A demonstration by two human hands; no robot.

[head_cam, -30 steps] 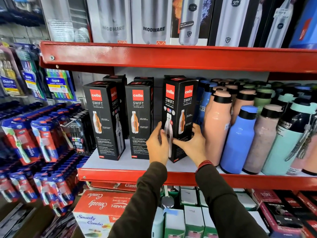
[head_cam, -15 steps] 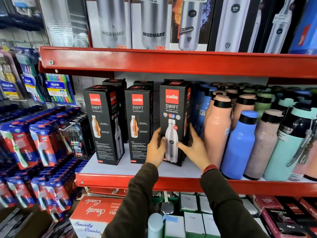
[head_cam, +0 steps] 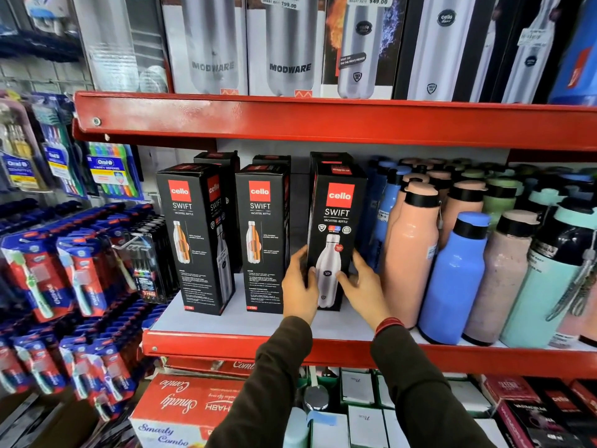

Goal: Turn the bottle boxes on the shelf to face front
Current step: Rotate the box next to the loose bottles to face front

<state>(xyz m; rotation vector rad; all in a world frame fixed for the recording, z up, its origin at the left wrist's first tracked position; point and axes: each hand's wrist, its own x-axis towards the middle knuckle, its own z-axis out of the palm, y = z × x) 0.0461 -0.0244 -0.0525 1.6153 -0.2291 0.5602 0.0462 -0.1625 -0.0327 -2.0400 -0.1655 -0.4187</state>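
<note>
Centre of frame: the right-hand bottle box point(head_cam: 336, 221) stands upright on the red shelf point(head_cam: 226, 345), its silver-bottle face to the camera. The left hand point(head_cam: 298, 286) and right hand point(head_cam: 363, 287) clasp its lower sides. Left of it stand the middle box point(head_cam: 261, 237) and left box point(head_cam: 193, 237); a peach bottle point(head_cam: 412, 253) stands just right.
</note>
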